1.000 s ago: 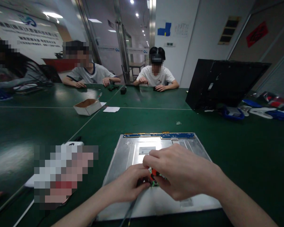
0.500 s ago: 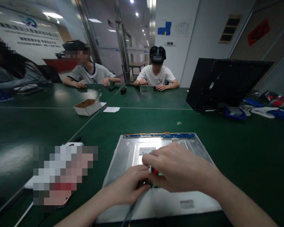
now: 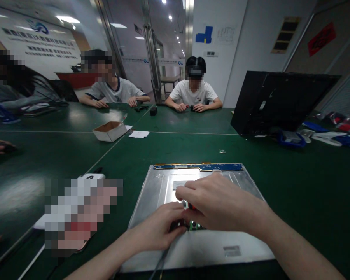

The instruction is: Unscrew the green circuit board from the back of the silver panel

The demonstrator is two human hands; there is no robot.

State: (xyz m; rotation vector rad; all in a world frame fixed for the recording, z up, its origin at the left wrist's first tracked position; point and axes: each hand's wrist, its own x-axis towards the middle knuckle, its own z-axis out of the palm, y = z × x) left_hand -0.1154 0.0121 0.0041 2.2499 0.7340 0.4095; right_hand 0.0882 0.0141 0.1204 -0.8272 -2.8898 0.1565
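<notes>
In front of me lies a flat silver metal panel [image 3: 146, 194], like the back of a display, with a blue circuit strip [image 3: 221, 167] along its far edge. My right hand [image 3: 221, 202] is over the middle, its fingers closed around a small red-and-black tool [image 3: 192, 207], mostly hidden. My left hand [image 3: 163, 225] is closed, thumb and fingers at the left edge of a small green circuit board [image 3: 196, 225]. The hands meet at the fingertips, which hide most of the board. Thin dark cables [image 3: 160, 264] run toward me from beneath my left hand.
Left of the panel lie a white device [image 3: 95, 177], partly blurred out, and cables. Farther off are an open cardboard box [image 3: 109, 131], white paper [image 3: 139, 134] and a large black screen [image 3: 280, 103] at right. People sit across the green table [image 3: 177, 146] and at left.
My right hand has shifted slightly, and more of the green circuit board shows beneath it. Another person's hand has appeared at the left edge. The view has shifted a little.
</notes>
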